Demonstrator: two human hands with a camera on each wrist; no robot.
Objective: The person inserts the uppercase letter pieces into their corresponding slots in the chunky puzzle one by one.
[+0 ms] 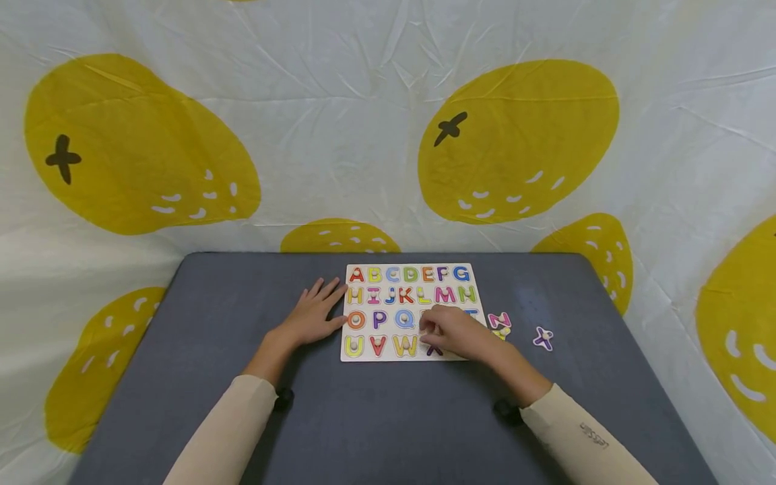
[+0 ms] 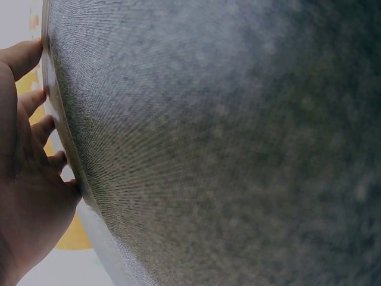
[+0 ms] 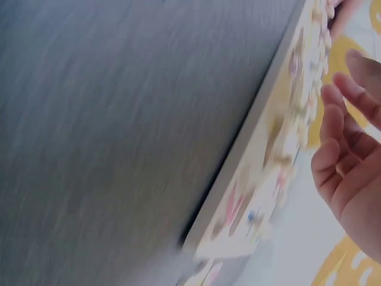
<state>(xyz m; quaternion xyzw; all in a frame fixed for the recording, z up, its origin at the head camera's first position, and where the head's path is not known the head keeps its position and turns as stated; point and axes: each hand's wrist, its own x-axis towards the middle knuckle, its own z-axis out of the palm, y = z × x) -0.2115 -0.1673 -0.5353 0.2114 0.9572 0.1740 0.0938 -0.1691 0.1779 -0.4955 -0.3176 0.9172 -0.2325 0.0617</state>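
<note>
A white alphabet puzzle board (image 1: 391,304) lies on the table, carrying rows of coloured letters with small knobs. The left hand (image 1: 311,316) rests flat with spread fingers at the board's left edge, its fingertips and thumb right at that edge. Over the lower right of the board hovers the right hand (image 1: 455,330), fingers loosely bent; the right wrist view shows nothing between them. It covers several letters, and part of a dark purple X (image 1: 434,351) on the board shows below it. The yellow W (image 1: 405,345) is just left of its fingertips.
Right of the board lie loose pieces: a pink N- or Z-shaped letter (image 1: 499,320), a yellow piece (image 1: 502,333) partly behind the right hand, and a purple X piece (image 1: 543,338) farther out. The dark grey table (image 1: 388,417) ends at a white curtain (image 1: 339,135) with yellow fruit prints.
</note>
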